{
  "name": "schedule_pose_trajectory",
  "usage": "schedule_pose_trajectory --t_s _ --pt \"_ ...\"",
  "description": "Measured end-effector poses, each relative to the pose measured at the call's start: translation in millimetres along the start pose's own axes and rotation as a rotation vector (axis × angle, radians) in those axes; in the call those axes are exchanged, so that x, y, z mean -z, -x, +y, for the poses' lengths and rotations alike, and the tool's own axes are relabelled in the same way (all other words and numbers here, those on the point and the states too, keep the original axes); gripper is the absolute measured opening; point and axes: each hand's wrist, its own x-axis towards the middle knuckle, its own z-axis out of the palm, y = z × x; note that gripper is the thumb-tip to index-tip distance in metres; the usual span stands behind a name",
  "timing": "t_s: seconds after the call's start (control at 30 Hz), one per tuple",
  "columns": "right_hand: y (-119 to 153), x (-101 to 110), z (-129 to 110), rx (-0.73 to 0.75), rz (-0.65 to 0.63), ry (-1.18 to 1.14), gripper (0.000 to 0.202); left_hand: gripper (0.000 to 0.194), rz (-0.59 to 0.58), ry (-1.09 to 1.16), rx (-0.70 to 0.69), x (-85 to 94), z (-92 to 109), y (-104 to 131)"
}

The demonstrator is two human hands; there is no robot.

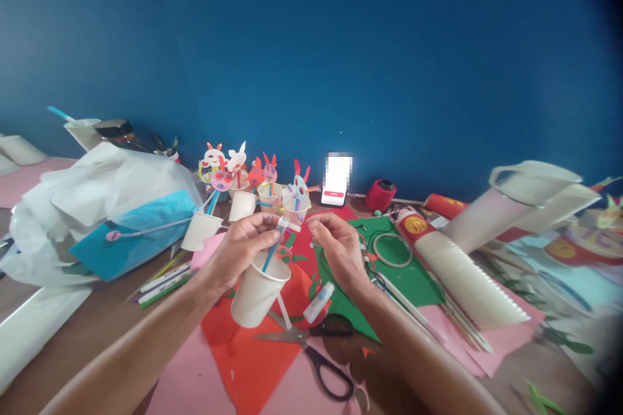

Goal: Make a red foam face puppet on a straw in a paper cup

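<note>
My left hand (253, 237) pinches the top of a blue straw (270, 256), where a small white strip (289, 225) sticks out to the right. The straw's lower end goes into a white paper cup (257, 292), which tilts slightly. Just right of the strip is my right hand (337, 243), its thumb and fingertips pressed together; whatever is between them is too small to tell. Below it lies a small white glue bottle (318, 303). Black-handled scissors (304, 337) lie partly spread nearer to me, on orange paper (253, 369).
Paper cups with animal-face straws (270, 175) stand at the back, beside a lit phone (335, 181) and a red speaker (379, 196). A plastic bag (97, 194) and markers (165, 279) lie left. Stacked cups (467, 279), green paper (350, 318) and a jug (506, 201) are right.
</note>
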Motion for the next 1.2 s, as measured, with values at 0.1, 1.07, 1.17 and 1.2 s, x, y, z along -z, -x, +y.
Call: schedule_pose_trajectory --t_s 0.1,1.07,1.17,1.2 --pt "-2.0 2.5 -1.3 -0.009 -0.052 -0.028 0.016 0.016 -0.027 0.028 0.023 -0.2 0.2 -0.2" --pt "-6.6 6.7 -7.3 0.055 -0.168 0.288 0.012 0.035 -0.508 0.168 0.263 -0.3 -7.0 0.9" --pt "-7.0 9.1 -10.3 0.091 -0.179 0.308 0.012 0.029 -0.554 0.124 0.281 -2.1 -10.5 1.0" --pt "-7.2 9.9 -10.5 0.091 -0.177 0.304 0.012 0.028 -0.559 0.103 0.275 -3.3 -10.7 1.4"
